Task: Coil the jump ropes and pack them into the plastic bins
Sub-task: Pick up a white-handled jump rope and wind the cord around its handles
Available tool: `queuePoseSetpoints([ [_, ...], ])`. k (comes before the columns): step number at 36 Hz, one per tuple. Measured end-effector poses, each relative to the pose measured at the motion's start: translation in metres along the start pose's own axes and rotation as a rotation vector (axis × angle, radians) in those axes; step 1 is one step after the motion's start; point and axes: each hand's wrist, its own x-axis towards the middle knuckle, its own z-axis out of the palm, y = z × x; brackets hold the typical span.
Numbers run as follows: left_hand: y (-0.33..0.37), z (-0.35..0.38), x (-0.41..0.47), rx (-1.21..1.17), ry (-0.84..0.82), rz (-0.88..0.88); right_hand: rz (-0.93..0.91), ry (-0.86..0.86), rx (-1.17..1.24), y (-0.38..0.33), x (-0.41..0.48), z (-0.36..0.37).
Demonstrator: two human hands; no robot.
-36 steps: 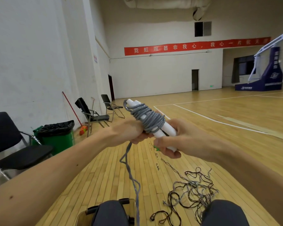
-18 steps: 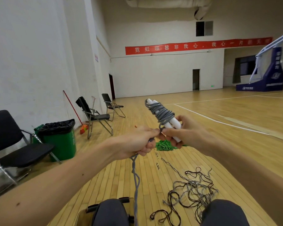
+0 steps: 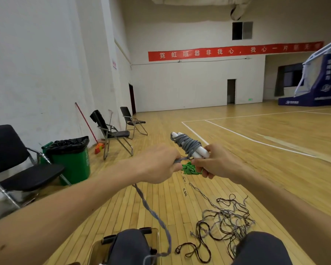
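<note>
plastic bin (image 3: pixel 97 252) at bottom edge, between the knees; tangle of loose ropes (image 3: pixel 225 225) on the floor to its right. grey rope tail (image 3: pixel 149 207) runs from the bin up to left grip (image 3: pixel 159 163), clenched around it. just beside, right grip (image 3: pixel 218 163) grasps the white handles (image 3: pixel 202 153), grey rope coiled around them, held mid-air. green trash can (image 3: pixel 73 161) by left wall

Right of the bin (image 3: pixel 97 250), tangled ropes (image 3: pixel 224 222) lie on the floor (image 3: pixel 266 169).
</note>
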Motion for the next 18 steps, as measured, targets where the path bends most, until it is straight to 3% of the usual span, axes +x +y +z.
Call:
queuePoseSetpoints([
  [10,0.000,-0.029,0.004,0.391,0.073,0.305,0.045,-0.263,-0.166,-0.011,-0.009,-0.002],
  [18,-0.001,-0.041,0.011,0.305,0.156,0.409,-0.053,-0.498,-0.346,-0.027,-0.027,0.004],
])
